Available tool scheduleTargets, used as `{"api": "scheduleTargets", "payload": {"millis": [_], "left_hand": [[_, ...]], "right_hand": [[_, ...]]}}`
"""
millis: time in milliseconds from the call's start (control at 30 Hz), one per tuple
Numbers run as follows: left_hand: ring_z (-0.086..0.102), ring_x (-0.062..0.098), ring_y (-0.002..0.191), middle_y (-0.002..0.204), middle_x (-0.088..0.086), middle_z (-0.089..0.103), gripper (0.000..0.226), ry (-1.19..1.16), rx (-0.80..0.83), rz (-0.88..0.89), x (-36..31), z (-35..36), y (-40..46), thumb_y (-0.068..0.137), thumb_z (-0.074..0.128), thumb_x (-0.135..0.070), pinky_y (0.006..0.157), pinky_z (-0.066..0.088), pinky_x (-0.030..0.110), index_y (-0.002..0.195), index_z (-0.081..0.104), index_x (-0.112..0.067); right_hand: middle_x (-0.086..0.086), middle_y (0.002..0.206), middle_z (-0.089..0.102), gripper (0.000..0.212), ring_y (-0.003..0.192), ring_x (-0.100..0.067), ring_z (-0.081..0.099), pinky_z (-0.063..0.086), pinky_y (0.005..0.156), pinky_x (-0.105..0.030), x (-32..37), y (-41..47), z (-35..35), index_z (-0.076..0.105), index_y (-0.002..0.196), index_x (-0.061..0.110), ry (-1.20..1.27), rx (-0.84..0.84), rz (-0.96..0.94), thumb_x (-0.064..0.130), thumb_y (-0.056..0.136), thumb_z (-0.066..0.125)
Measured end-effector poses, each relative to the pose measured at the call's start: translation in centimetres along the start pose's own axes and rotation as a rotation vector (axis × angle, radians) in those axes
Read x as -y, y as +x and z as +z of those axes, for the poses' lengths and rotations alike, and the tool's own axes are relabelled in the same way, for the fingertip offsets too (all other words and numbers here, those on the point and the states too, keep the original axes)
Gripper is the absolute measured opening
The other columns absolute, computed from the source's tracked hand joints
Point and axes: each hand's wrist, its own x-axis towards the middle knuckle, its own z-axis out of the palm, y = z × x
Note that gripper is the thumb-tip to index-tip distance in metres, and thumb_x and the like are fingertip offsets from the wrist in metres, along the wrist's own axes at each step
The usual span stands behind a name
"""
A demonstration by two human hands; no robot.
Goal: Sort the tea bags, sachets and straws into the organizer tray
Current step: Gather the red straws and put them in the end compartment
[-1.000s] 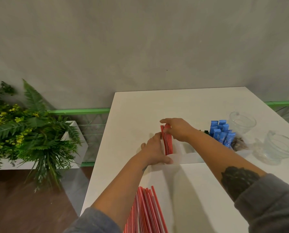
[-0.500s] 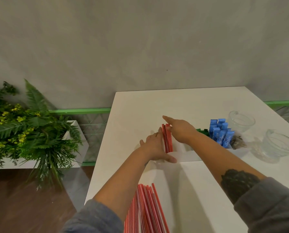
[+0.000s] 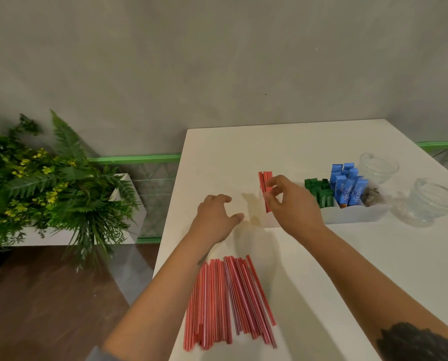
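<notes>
Grey sleeves, dark forearm tattoo (image 3: 413,342)

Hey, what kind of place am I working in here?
Probably a café-style drinks station: a white table holds an organizer tray of Nescafé sachets, red straws and glass cups.

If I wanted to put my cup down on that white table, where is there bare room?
The far stretch of the table, between the wall and the organizer tray, is bare. So is the near right part, between the tray and the loose straws. It is crowded around the tray, where both hands work, and at the right edge by the two glass bowls.
</notes>
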Motion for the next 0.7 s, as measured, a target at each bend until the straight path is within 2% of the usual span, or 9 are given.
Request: {"api": "scheduleTargets", "payload": {"millis": [100, 267, 433, 567, 633, 700], "left_hand": [[0.045, 0.023, 0.124, 0.137, 0.006, 0.041, 0.058, 0.025, -0.002, -0.07, 1.4, -0.6, -2.5, 0.085, 0.061, -0.042, 0.101, 0.04, 0.035, 0.134, 0.043, -0.017], [0.053, 0.026, 0.112, 0.131, 0.009, 0.04, 0.06, 0.138, 0.042, -0.184, 3.3, -1.0, -5.8, 0.085, 0.061, -0.044, 0.092, 0.044, 0.034, 0.13, 0.041, -0.01], [0.053, 0.029, 0.111, 0.124, 0.013, 0.049, 0.067, 0.233, 0.078, -0.275, 4.9, -0.6, -8.1, 0.081, 0.06, -0.056, 0.088, 0.045, 0.035, 0.122, 0.043, -0.006], [0.058, 0.026, 0.106, 0.119, 0.01, 0.057, 0.077, 0.28, 0.142, -0.327, 5.5, -0.1, -9.6, 0.074, 0.06, -0.067, 0.079, 0.046, 0.033, 0.121, 0.045, -0.007], [0.06, 0.025, 0.104, 0.115, 0.007, 0.06, 0.077, 0.29, 0.166, -0.326, 5.4, 0.1, -10.1, 0.071, 0.064, -0.067, 0.074, 0.044, 0.03, 0.118, 0.047, -0.009], [0.06, 0.023, 0.102, 0.111, 0.004, 0.061, 0.068, 0.277, 0.182, -0.318, 5.1, 0.2, -10.5, 0.07, 0.069, -0.062, 0.071, 0.042, 0.028, 0.111, 0.049, -0.011]], "right_hand": [[0.009, 0.103, 0.063, 0.025, 0.081, -0.01, 0.054, 0.04, 0.066, -0.026, 0.3, -2.8, 1.2, 0.052, 0.116, 0.026, -0.023, 0.059, 0.017, 0.035, 0.093, 0.052], [0.007, 0.106, 0.061, 0.028, 0.09, -0.014, 0.059, 0.046, 0.073, -0.028, 0.6, -6.2, 2.9, 0.051, 0.116, 0.026, -0.089, 0.152, 0.088, 0.041, 0.092, 0.05], [0.002, 0.109, 0.059, 0.033, 0.093, -0.019, 0.059, 0.044, 0.076, -0.03, 1.0, -9.1, 4.6, 0.052, 0.112, 0.021, -0.183, 0.235, 0.127, 0.046, 0.093, 0.045], [-0.003, 0.111, 0.055, 0.053, 0.099, -0.023, 0.058, 0.046, 0.079, -0.034, 1.3, -11.1, 6.4, 0.046, 0.116, 0.016, -0.331, 0.32, 0.186, 0.062, 0.089, 0.039], [-0.004, 0.114, 0.053, 0.061, 0.102, -0.024, 0.058, 0.045, 0.078, -0.034, 1.4, -11.8, 7.3, 0.042, 0.121, 0.015, -0.374, 0.342, 0.203, 0.066, 0.087, 0.039], [-0.004, 0.114, 0.053, 0.057, 0.1, -0.023, 0.058, 0.046, 0.078, -0.033, 1.5, -12.3, 7.9, 0.041, 0.12, 0.016, -0.376, 0.331, 0.2, 0.063, 0.088, 0.041]]}}
